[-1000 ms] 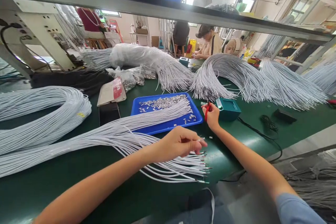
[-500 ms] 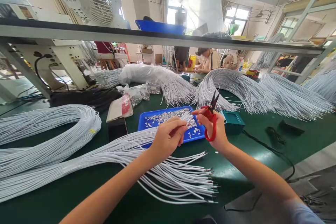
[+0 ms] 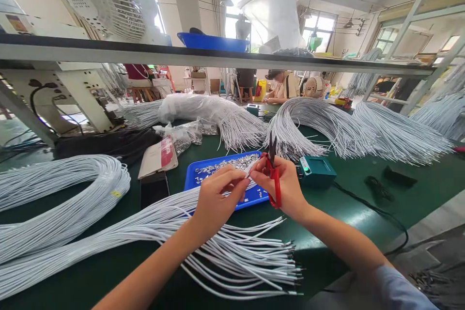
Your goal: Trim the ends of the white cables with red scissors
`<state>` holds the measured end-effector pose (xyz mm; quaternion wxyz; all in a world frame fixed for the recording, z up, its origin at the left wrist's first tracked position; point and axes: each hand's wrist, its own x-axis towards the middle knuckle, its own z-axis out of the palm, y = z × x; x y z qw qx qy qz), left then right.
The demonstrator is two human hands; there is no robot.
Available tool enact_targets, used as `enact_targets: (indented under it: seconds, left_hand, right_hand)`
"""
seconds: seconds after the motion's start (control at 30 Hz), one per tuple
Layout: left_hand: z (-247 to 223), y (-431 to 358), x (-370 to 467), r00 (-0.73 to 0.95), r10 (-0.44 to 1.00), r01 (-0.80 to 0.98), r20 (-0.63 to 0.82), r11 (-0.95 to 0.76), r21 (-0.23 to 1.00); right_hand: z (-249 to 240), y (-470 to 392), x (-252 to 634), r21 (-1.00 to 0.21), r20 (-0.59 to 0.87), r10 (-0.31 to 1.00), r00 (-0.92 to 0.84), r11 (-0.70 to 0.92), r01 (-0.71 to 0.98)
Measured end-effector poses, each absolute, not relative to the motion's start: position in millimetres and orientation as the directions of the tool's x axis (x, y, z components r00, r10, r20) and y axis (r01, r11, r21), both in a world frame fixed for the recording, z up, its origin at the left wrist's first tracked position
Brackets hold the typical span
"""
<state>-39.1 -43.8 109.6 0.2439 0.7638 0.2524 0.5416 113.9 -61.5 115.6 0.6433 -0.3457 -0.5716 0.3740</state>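
Observation:
My left hand (image 3: 222, 191) is closed in a pinch near the end of a thin white cable (image 3: 248, 174), over the blue tray. My right hand (image 3: 281, 181) has red-handled scissors (image 3: 277, 189) hooked in its palm, dark blades pointing up and away. Its thumb and forefinger meet the cable end beside my left fingertips; whether they hold a small part there is too small to tell. Below both hands, the blue tray (image 3: 189, 180) holds many small metal pieces (image 3: 232, 162). Loose white cables (image 3: 250, 252) with dark tips fan out under my left forearm.
A teal box (image 3: 319, 173) with a green light stands right of the tray. Coiled cable bundles (image 3: 72, 203) lie left, more bundles (image 3: 319, 121) behind. A phone (image 3: 154, 191) rests by the tray. A shelf (image 3: 218, 58) spans the bench; a co-worker (image 3: 285, 86) sits beyond.
My right hand has come left to meet my left fingertips at the cable end, the scissors swinging more upright. The whole view has shifted slightly.

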Motion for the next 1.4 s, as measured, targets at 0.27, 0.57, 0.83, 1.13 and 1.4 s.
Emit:
enact_targets:
  seconds: [0.27,0.57,0.83,1.13,1.4]
  left_hand:
    - [116,-46,-46,0.348,0.714,0.048,0.607,-0.661,0.749]
    - [118,-51,-46,0.423,0.739,0.022,0.525,-0.587,0.809]
    - [113,-51,-40,0.389,0.751,-0.008,0.534,-0.577,0.817]
    - [112,-49,-40,0.448,0.794,-0.057,0.411,-0.434,0.899]
    - [107,-47,-40,0.513,0.812,-0.146,0.279,-0.238,0.960]
  right_hand:
    - [117,-62,118,-0.870,0.485,0.873,0.048,0.487,-0.071]
    - [118,-66,118,-0.881,0.465,0.884,-0.050,0.456,-0.125]
    - [118,-66,121,-0.887,0.455,0.890,-0.025,0.451,-0.101]
    - [118,-65,128,-0.863,0.505,0.858,-0.095,0.502,-0.049]
    - [118,-64,127,-0.858,0.514,0.853,-0.095,0.510,-0.059]
